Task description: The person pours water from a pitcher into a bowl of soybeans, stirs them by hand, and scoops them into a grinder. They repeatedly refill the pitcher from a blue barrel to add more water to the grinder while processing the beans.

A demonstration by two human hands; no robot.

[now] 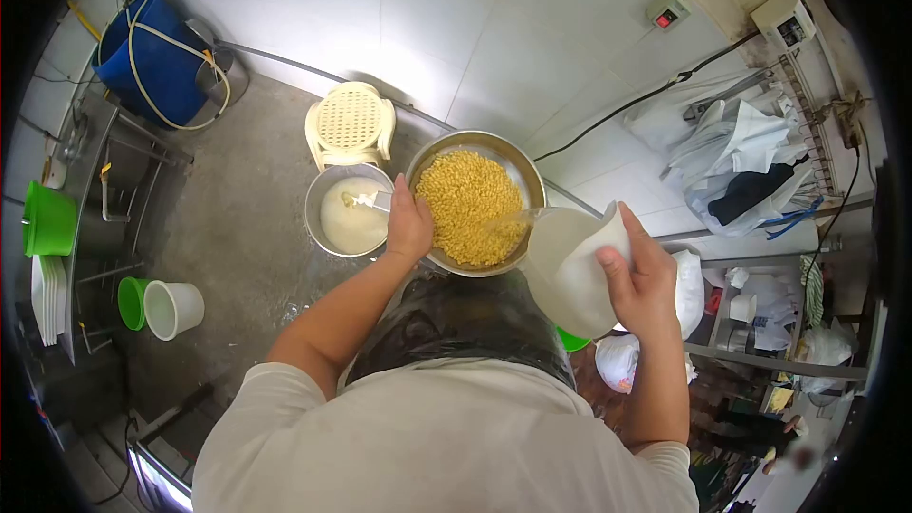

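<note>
Head view, left hand (409, 225) grip on bowl (518, 176) rim, right hand (638, 275) clasping tilted jug (570, 271) (base hidden).

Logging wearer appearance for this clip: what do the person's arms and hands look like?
Both arms are bare from the short sleeves of a pale, off-white T-shirt down. The left hand and right hand are ungloved; no rings, watch or bands show. A dark shiny plastic apron covers the front.

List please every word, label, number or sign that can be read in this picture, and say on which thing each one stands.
None can be read.
The white box on the wall has a dark panel, too small to read.
The switch box shows only a red button, no text.
The white jug in the right hand and the metal bowl that the left hand grips show no markings.
</note>
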